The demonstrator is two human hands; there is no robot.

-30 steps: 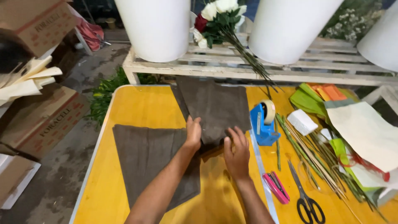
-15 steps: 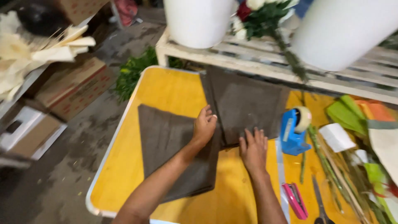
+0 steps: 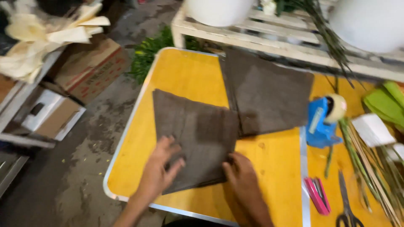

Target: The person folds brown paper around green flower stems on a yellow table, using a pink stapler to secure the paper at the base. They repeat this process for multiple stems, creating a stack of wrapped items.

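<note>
So the yellow tabletop (image 3: 185, 84) takes up most of the view, with a white slatted pallet (image 3: 269, 42) just past its far edge. Biggest thing on it is a dark brown wrapping sheet (image 3: 273, 94) up at the far edge, and a second, nearer sheet (image 3: 195, 134) overlaps its left side and runs down toward the near left corner.

That nearer sheet is the one being worked. It sits straight ahead of both hands, long axis tilted from far-left to near-right. The left hand (image 3: 160, 170) lies flat on its near left part, fingers spread, pressing rather than gripping. The right hand (image 3: 242, 178) is at its near right corner, fingers extended and touching the edge; can't tell if it's pinching anything. Left is further onto the sheet, right only at the rim.

Off to the right edge: blue tape dispenser (image 3: 322, 122), green stems (image 3: 370, 168), pink stapler (image 3: 317, 195), scissors (image 3: 347, 206).

Compared with half a second ago, both hands have slid off the overlap in the middle and down onto the near end of the lower sheet.
</note>
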